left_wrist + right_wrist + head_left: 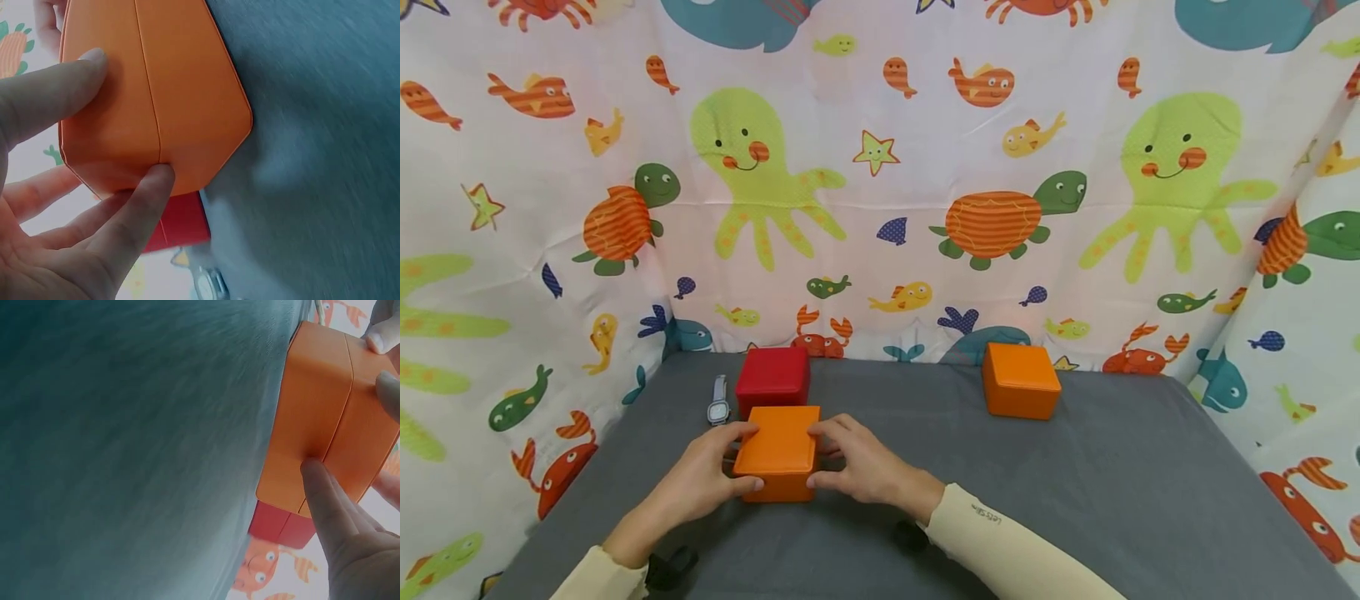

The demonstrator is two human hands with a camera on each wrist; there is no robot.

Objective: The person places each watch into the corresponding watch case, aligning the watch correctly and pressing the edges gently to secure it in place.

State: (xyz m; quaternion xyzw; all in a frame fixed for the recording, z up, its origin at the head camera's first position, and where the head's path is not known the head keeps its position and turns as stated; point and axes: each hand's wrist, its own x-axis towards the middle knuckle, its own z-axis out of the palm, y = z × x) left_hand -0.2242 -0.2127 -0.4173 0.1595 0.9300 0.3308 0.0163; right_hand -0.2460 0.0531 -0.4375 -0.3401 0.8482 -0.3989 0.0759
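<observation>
An orange box [778, 440] with its lid down sits between both hands, in front of a red box [773, 373]. My left hand [700, 473] grips its left side, the thumb on the front face and the fingers at the far left. In the left wrist view a fingertip [164, 175] presses at the seam between lid and base. On the opposite side my right hand [868, 462] holds the box, thumb near the front corner. The right wrist view shows a finger [315, 475] against the side, at the seam.
A wristwatch [718, 407] lies left of the red box. Another orange box [1021, 382] stands at the back right of the grey tabletop [1075, 500]. A curtain [865, 100] printed with sea animals hangs behind and at both sides.
</observation>
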